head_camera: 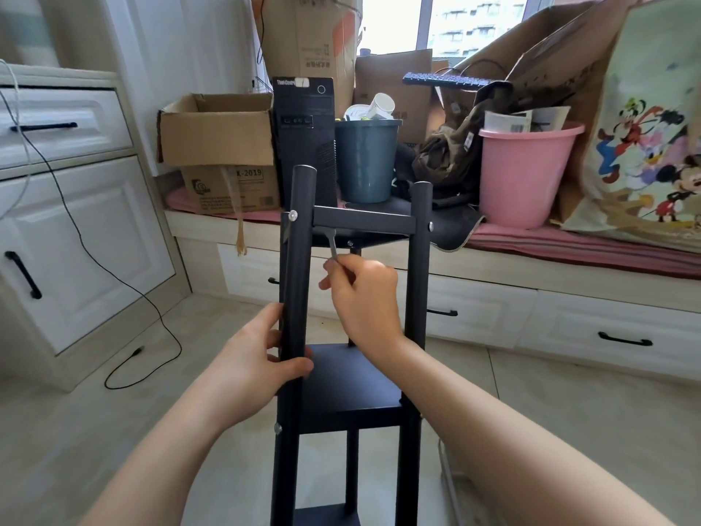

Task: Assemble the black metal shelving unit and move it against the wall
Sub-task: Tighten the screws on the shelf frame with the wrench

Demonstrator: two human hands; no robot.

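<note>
Shelving unit (pixel 364 377): round matte black metal posts.

Left hand (pixel 255 358) grips shelving post (pixel 299 282); right hand (pixel 364 298) pinches wrench (pixel 332 244).

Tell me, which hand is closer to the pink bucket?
Right. The right hand holds a small wrench between the shelf posts, below and left of the pink bucket. The left hand grips the left post, farther away.

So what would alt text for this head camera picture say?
A person's left hand grips a post of a black metal shelving unit while the right hand turns a small hex key under its top shelf; boxes and bins behind.
</note>
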